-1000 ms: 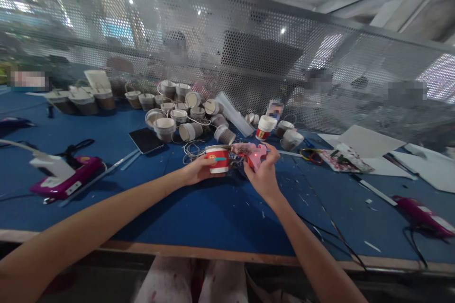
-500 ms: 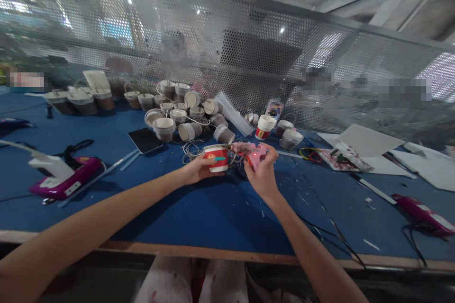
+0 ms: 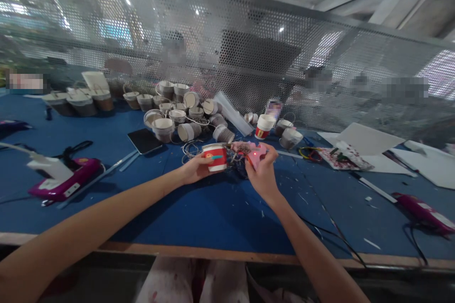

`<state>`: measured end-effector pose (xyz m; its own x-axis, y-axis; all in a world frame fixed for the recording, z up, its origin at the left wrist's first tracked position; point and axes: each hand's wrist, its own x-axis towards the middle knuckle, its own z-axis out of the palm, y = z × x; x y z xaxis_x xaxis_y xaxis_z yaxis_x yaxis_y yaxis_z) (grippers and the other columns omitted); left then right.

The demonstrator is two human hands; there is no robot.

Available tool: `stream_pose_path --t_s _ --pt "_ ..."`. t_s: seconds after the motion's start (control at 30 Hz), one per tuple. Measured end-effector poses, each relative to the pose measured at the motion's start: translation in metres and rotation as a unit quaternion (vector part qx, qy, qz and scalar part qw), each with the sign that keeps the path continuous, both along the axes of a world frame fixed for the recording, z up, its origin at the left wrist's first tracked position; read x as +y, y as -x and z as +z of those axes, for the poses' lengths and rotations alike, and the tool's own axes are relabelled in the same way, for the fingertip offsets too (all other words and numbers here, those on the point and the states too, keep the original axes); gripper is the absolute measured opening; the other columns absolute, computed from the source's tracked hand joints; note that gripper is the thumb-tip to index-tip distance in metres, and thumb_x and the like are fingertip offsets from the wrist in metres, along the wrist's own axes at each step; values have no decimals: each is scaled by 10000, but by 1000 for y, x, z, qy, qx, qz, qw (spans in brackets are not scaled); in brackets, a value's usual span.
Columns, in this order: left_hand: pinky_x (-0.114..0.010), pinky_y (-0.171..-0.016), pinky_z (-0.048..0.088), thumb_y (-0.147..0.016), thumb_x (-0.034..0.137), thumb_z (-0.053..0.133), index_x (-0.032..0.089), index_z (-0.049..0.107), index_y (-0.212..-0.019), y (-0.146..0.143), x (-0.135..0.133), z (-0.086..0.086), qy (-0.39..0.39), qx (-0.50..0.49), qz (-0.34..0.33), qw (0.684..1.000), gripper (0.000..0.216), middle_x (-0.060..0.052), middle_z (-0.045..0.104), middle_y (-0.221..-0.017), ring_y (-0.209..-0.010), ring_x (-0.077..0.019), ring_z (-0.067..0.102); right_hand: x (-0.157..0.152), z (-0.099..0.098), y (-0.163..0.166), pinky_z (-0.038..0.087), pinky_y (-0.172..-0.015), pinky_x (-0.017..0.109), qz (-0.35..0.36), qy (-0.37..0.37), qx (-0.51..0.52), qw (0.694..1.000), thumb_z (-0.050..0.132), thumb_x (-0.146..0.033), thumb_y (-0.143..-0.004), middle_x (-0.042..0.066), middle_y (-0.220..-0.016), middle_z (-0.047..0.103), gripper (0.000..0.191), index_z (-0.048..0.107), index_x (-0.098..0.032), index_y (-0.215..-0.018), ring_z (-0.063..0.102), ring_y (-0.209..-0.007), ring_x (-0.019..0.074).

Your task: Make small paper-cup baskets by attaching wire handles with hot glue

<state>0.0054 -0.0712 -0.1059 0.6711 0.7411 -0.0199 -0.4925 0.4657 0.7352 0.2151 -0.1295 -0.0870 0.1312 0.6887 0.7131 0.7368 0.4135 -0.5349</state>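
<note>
Near the middle of the table, my left hand [image 3: 196, 169] is closed around a red and white paper cup [image 3: 218, 163], held upright. A long turquoise nail on that hand lies across the cup's front. My right hand [image 3: 263, 175] grips a pink hot glue gun [image 3: 255, 154] with a small red light showing on it. Its nozzle end points left and sits at the cup's right rim; whether it touches cannot be made out. Behind the cup lies a tangle of thin grey cord [image 3: 192, 149].
Several cord-wrapped cups [image 3: 163, 129] are heaped at the back. A stack of paper cups [image 3: 265, 125] stands behind the glue gun. A phone [image 3: 144, 141] and purple power strip [image 3: 67, 182] lie left; white sheets [image 3: 366, 142] and another purple strip [image 3: 423, 213] lie right. A perforated metal screen [image 3: 199, 47] closes the back.
The cup and both hands stay nearly in place, with the cup shifted very slightly left. The view has moved a little; both grips are the same.
</note>
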Motion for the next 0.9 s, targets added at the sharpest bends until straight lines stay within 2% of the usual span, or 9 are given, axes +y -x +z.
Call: stream_pose_path --t_s 0.37,0.67,0.9 --pt "-452 -1003 381 -678 102 635 132 578 -1103 2 3 -3 5 -11 -7 1000 430 -79 698 -1006 -958 -234 646 2 -1 -1 443 -872 429 -12 0 -6 1000 497 -210 -753 166 -1165 419 501 232 -179 -1177 534 -1014 235" --pt "-357 -934 438 -638 79 684 142 581 -1078 2 -1 2 -26 25 18 999 456 -58 705 -938 -880 -196 664 1 -1 0 435 -882 416 -1 3 -3 1000 492 -207 -756 170 -1157 435 490 244 -162 -1177 536 -1016 235" --pt "-332 -844 485 -603 53 691 140 576 -1050 0 -2 5 -3 39 47 998 470 -55 715 -893 -827 -199 676 2 -3 -2 442 -874 424 2 4 -5 1000 498 -189 -760 169 -1166 431 495 240 -172 -1183 545 -1007 232"
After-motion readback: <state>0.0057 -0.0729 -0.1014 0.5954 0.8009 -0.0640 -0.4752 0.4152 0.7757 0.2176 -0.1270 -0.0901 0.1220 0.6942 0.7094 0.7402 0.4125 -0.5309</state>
